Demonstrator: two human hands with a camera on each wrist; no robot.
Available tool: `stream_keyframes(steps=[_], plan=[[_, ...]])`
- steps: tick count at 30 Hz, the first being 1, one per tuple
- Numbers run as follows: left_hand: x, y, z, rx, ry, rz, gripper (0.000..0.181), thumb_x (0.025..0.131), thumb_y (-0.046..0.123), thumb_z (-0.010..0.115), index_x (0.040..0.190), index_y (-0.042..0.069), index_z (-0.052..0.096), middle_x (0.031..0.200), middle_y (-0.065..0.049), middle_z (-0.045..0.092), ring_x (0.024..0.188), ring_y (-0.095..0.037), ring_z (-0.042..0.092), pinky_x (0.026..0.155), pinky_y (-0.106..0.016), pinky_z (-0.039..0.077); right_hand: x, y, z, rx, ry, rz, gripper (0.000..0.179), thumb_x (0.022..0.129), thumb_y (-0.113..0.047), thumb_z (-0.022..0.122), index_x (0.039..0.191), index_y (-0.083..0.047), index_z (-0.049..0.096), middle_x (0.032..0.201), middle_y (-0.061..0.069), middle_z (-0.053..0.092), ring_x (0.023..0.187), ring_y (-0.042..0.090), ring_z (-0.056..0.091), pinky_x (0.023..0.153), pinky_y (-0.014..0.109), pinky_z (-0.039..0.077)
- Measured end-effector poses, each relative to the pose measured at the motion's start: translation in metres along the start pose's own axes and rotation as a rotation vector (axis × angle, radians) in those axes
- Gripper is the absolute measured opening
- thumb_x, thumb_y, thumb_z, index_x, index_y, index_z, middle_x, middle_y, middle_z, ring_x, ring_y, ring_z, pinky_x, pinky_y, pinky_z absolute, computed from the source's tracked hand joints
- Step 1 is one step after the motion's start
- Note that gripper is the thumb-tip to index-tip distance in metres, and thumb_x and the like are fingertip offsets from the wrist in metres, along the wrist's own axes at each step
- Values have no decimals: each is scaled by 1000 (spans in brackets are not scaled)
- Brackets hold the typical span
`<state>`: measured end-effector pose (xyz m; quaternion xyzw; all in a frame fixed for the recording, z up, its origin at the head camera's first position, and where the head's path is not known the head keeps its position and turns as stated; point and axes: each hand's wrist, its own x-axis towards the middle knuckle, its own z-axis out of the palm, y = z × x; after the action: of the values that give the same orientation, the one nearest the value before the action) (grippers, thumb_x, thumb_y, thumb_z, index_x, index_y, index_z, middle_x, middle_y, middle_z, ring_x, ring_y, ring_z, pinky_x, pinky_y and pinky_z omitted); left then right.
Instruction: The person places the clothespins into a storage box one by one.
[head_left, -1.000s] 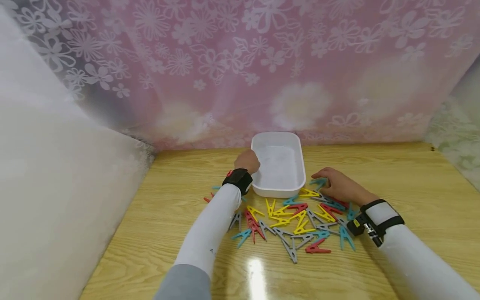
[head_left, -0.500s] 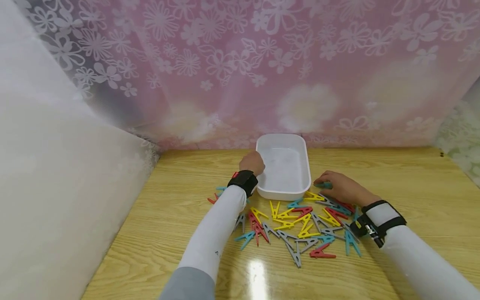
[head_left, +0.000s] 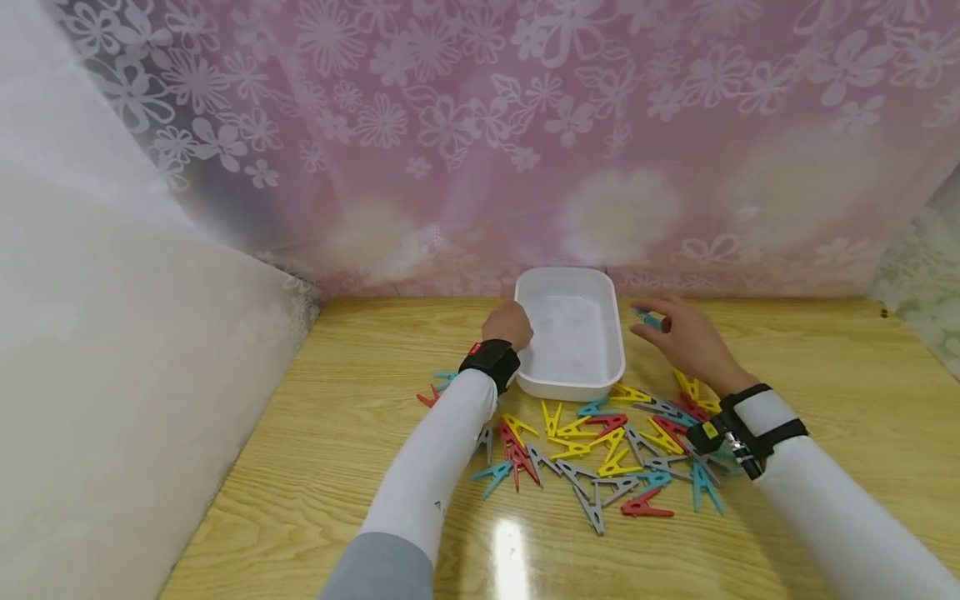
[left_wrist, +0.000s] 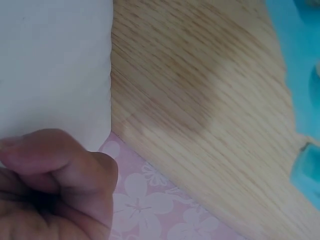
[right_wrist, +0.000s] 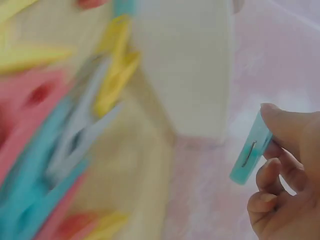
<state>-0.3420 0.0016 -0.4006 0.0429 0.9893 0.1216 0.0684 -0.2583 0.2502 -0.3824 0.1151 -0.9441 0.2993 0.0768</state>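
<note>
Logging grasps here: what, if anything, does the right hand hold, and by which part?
The right hand pinches a blue clothespin near one end; which end is unclear.

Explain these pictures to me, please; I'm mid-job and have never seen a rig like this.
No machine here: a person works bare-handed. The wide picture comes from the head, looking forward and down; the two close ones come from the left and right wrists. On the wooden table, red, yellow, blue and gray clothespins lie scattered, mostly nearer the person than the white tub. The left hand appears to grip the tub's left rim. The right hand pinches a blue clothespin to the right of the tub.
</note>
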Motion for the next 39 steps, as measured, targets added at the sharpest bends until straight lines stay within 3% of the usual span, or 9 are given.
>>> stream_keyframes(steps=[6,10,14,22,26,29,33,36,39], plan=[[-3,0,-3,-30,4,2,24,96,22,57,109,4,67,99,-7,65,80,-20,63,69,-33,54,25,-28,17,-24,-21,-99,39,92,-19,66,126,-2,59,108,16,57,74,26,48,57,35,44],[-10,2,-8,-42,2,-4,24,96,22,58,107,3,68,98,-8,67,81,-20,64,69,-33,54,34,-38,31,-74,-83,-134,38,91,-16,68,125,-3,61,116,17,57,90,32,55,76,45,50],[-11,3,-7,-33,12,-4,24,96,22,58,107,4,68,97,-7,67,79,-19,64,68,-32,54,37,-40,40,-99,-115,-158,37,90,-15,68,124,-3,62,119,19,57,106,37,54,90,52,45],[-11,2,-8,-32,17,-18,23,95,23,61,107,5,68,94,-5,67,76,-17,63,68,-30,55,37,-46,48,-156,-206,-168,41,87,-15,72,124,-1,62,120,19,60,109,37,53,94,52,41],[-8,1,-6,-30,12,-16,24,95,23,60,109,5,67,95,-6,67,76,-17,63,68,-30,55,36,-48,49,-106,-238,-147,42,86,-11,72,124,3,61,122,20,60,112,38,52,96,52,40],[-6,1,-5,-32,11,-16,25,95,23,59,110,5,67,96,-6,66,77,-17,63,68,-31,55,34,-49,48,-67,-219,-146,37,88,-10,70,122,3,62,120,21,61,112,38,54,95,53,41],[-4,1,-3,-29,14,-4,24,96,22,59,111,4,66,96,-6,66,77,-18,63,67,-31,54,31,-46,44,-6,-197,-114,33,92,-12,65,121,2,62,119,19,61,90,33,56,78,44,48],[-3,0,-2,-34,11,6,25,96,21,58,112,3,65,96,-7,65,77,-19,63,66,-31,54,27,-42,39,42,-163,-68,32,94,-16,62,122,0,63,112,16,62,75,25,47,62,36,41],[-3,-1,-3,-43,11,10,25,96,20,58,112,3,65,97,-8,65,77,-19,63,67,-32,54,23,-36,32,71,-111,-34,33,96,-22,60,122,-2,63,100,12,61,72,24,44,57,33,37]])
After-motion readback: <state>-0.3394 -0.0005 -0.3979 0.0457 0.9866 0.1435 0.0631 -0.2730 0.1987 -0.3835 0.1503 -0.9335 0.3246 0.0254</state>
